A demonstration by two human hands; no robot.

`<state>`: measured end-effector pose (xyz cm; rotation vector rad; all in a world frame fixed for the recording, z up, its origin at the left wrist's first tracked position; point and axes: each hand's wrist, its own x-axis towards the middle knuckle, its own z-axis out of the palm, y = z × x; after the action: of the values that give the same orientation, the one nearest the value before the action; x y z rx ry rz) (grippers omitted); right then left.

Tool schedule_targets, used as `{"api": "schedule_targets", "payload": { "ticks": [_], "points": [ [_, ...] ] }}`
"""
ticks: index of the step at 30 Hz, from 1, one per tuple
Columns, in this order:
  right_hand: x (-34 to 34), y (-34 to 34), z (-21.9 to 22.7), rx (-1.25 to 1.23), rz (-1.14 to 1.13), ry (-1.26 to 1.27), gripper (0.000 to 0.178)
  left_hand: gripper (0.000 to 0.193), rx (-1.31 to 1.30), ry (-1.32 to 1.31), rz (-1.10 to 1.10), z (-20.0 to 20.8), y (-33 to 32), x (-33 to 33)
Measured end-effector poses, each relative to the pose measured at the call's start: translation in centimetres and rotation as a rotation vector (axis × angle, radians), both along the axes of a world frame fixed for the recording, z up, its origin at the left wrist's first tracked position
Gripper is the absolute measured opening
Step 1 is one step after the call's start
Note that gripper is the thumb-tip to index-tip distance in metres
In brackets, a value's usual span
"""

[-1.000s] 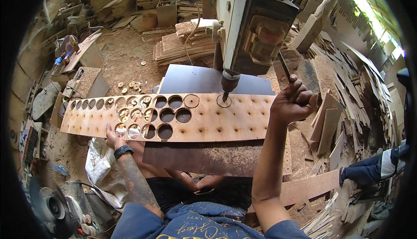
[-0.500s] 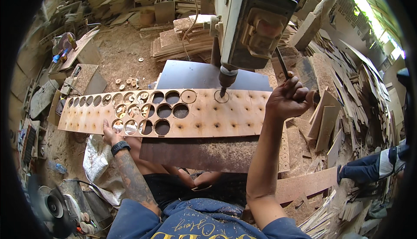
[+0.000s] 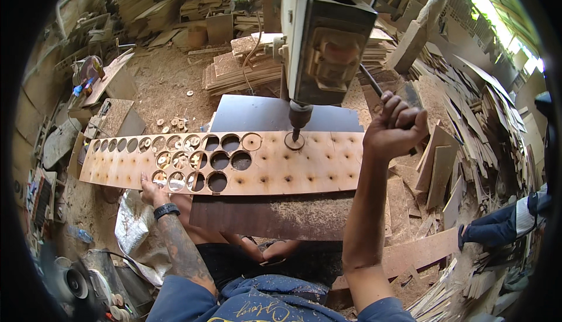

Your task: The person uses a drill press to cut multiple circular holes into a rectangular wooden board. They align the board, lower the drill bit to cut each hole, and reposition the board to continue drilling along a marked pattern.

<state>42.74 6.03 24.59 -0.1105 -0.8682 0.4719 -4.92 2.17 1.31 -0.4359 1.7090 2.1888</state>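
A long plywood board (image 3: 275, 178) lies across under a drill press (image 3: 325, 58), with large round holes cut through its left and middle parts. Small dark pilot holes dot the rest. My left hand (image 3: 153, 192) grips the near edge toward the left end, thumb on top and fingers hidden beneath. The drill's chuck (image 3: 300, 113) carries a cutting tool whose tip meets the board inside a scored ring (image 3: 294, 141). Left of that ring, a cut disc (image 3: 252, 141) still sits in its circle. My right hand (image 3: 396, 124) is closed around the drill press's black lever (image 3: 371, 80).
A dark brown panel (image 3: 263, 216) dusted with shavings lies under the board, and a grey sheet (image 3: 281, 111) behind it. Loose wooden discs (image 3: 170, 125) lie on the sawdust floor. Plywood offcuts (image 3: 468, 129) crowd the right. Another person's leg (image 3: 494, 233) shows at far right.
My view has shifted, so board and floor appear lower and the drill head further left. My right hand has moved slightly right of the chuck, still on the lever; my left keeps its grip.
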Motion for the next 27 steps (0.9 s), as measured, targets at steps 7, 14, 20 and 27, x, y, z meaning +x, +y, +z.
{"api": "schedule_targets", "payload": {
  "ticks": [7,14,20,27],
  "points": [
    [-0.1,1.0,6.9,-0.208,-0.091,-0.05,0.046,0.044,-0.093,-0.001,-0.061,-1.0,0.6,-1.2],
    [2.1,9.6,13.8,-0.352,-0.194,-0.271,0.034,0.036,0.37,-0.164,-0.528,-3.2,-2.1,-1.8],
    [2.5,11.2,14.7,-0.388,-0.18,-0.278,0.034,0.037,0.533,-0.204,-0.372,-5.3,-0.5,-2.6],
    [0.3,2.0,7.7,-0.218,-0.06,-0.072,0.045,0.055,0.459,-0.29,-0.218,-2.0,-0.4,-0.6]
  ]
}}
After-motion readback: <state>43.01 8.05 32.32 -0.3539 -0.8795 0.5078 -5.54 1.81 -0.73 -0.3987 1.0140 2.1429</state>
